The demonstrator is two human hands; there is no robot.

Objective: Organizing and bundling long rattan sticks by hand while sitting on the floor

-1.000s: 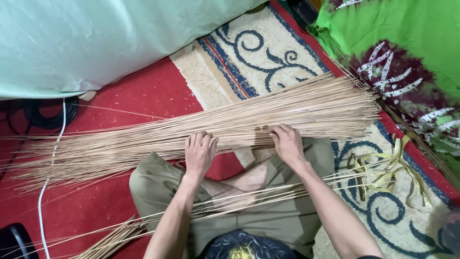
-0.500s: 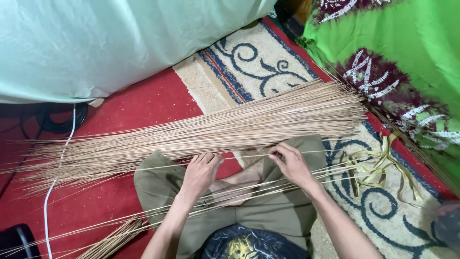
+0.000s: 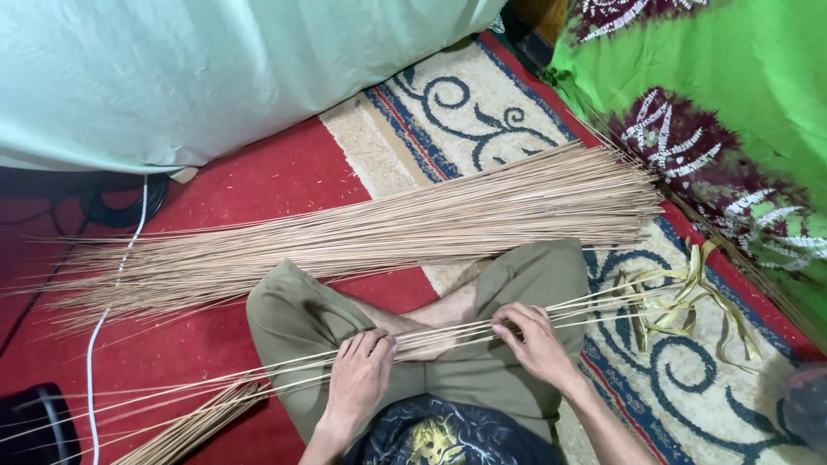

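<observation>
Left hand [image 3: 360,379] and right hand [image 3: 536,343] each close their grip on a few thin sticks [image 3: 448,331] laid across the crossed legs, apparently to keep that small lot apart from the large stick pile [image 3: 379,237] fanned on the floor ahead; a smaller bundle [image 3: 185,430] runs off the lower edge; fingertips beneath the sticks are hidden; pale leaf strips [image 3: 680,301] lie on the patterned rug [image 3: 482,112] at right.

A red carpet [image 3: 258,185] and a patterned cream rug [image 3: 448,112] cover the floor. Pale green cloth [image 3: 215,69] lies beyond; a white cable [image 3: 108,301], yellowish leaf strips [image 3: 680,301] and green batik fabric [image 3: 732,95] flank them.
</observation>
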